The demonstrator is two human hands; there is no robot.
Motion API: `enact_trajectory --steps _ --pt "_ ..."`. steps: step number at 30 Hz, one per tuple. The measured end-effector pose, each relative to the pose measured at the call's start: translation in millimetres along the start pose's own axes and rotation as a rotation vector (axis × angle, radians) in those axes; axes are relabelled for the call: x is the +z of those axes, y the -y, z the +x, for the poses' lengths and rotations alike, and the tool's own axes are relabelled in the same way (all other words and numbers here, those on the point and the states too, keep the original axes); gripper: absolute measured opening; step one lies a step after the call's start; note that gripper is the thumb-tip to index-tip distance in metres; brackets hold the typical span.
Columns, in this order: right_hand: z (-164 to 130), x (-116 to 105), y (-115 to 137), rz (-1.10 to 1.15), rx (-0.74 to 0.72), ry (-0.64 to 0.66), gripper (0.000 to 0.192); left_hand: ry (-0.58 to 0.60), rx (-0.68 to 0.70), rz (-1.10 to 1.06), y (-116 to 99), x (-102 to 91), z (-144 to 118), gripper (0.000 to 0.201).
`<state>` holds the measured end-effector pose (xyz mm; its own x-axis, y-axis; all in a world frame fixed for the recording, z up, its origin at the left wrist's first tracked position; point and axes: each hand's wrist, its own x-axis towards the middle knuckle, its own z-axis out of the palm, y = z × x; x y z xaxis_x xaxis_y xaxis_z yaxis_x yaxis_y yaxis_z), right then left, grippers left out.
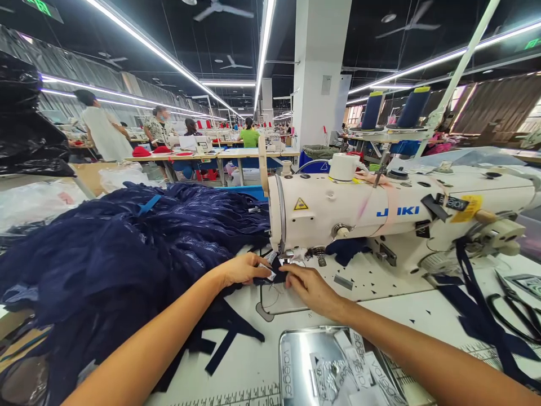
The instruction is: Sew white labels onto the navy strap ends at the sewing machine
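Juki sewing machine [355, 206]: white; stretching in from the right, with needle end directly above the work.
Left hand [245, 269]: pinching a small white printed label [266, 274] between thumb and fingertips; just left of the needle area.
Right hand [315, 288]: reaching with index finger extended to navy fabric [278, 276] under the needle end; cannot tell whether pinching.
Metal tray [302, 343]: lying in front of the machine; holding loose "valeger" labels [353, 366].
Navy garments [169, 242]: heaped at left.
Scissors [509, 289]: black-handled; lying at far right.
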<state>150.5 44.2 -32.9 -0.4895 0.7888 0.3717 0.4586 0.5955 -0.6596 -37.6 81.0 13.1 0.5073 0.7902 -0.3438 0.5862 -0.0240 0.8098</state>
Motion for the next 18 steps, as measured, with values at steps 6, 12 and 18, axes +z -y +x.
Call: enact_trajectory --steps 6,12,18 --pt "-9 -7 -2 -0.152 0.064 -0.028 0.024 -0.004 -0.015 -0.099 2 0.2 1 0.037" --pt "-38 -28 -7 -0.462 -0.113 -0.079 0.026 -0.073 -0.054 -0.185 1 0.4 0 0.034" --pt "-82 -57 -32 -0.747 -0.193 -0.176 0.026 -0.102 -0.045 -0.311 2 1.6 1 0.031"
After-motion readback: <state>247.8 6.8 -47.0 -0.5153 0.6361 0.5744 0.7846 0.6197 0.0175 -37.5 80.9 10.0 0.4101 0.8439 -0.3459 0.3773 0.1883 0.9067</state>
